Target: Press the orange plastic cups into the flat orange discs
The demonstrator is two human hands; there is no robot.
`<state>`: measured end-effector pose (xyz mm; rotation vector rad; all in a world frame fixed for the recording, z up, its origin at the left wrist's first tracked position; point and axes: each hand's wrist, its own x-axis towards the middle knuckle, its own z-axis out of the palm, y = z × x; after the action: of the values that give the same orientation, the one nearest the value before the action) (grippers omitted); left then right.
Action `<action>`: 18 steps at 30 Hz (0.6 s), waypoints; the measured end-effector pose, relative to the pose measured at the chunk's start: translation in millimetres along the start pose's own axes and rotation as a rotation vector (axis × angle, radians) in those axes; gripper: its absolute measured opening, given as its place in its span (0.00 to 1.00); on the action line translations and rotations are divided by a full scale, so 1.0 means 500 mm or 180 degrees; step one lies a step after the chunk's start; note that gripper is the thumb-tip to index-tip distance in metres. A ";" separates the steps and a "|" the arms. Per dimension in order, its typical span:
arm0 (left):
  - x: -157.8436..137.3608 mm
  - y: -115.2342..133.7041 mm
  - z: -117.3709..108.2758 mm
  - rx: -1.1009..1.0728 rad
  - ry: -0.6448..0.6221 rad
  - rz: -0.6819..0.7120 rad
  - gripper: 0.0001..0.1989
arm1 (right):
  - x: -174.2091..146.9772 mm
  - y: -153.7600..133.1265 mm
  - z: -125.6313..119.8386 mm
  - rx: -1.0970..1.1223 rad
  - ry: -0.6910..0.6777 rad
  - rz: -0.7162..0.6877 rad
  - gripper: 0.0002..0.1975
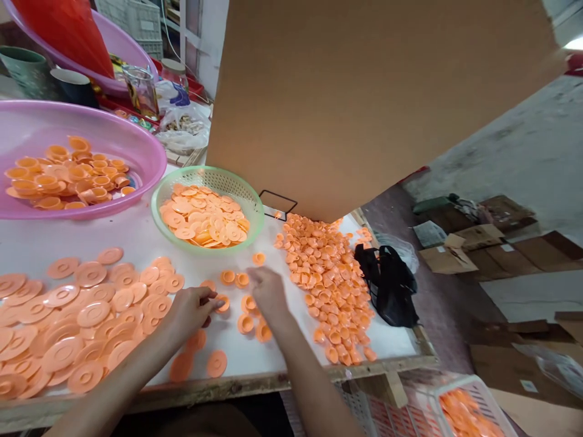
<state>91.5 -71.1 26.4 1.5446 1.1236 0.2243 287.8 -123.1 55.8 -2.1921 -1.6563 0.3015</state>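
In the head view, my left hand [191, 312] is closed, with thumb and fingers pinching the edge of a small orange plastic cup [222, 303] low over the white tabletop. My right hand [269, 294] is just to the right, its fingers curled downward; what they hold, if anything, is hidden. Several small orange cups [246, 323] stand between and below the hands, and two more cups [234, 278] are just beyond. Flat orange discs [91, 312] lie spread in a heap left of my left hand. A single disc [216, 363] lies near the front edge.
A big pile of small orange cups [330, 285] covers the right side, beside a black bag [392, 285]. Behind are a green colander [255, 212] of discs and a pink basin [146, 145] of cup pieces. A large cardboard sheet [355, 103] rises at the back.
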 end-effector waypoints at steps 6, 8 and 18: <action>0.011 -0.022 -0.047 0.1380 0.0659 0.0861 0.15 | 0.103 0.174 -0.085 -0.0351 0.0796 0.1245 0.08; 0.015 -0.025 -0.046 0.1590 0.0455 0.0921 0.13 | 0.110 0.208 -0.082 -0.0216 0.0774 0.1246 0.07; -0.040 -0.045 -0.008 0.1902 -0.0015 0.0773 0.04 | 0.059 0.222 -0.077 0.0348 0.0998 0.1369 0.12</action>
<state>66.6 -85.7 17.0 2.2139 1.0484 0.0437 408.6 -127.6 45.9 -2.3513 -0.9774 0.1446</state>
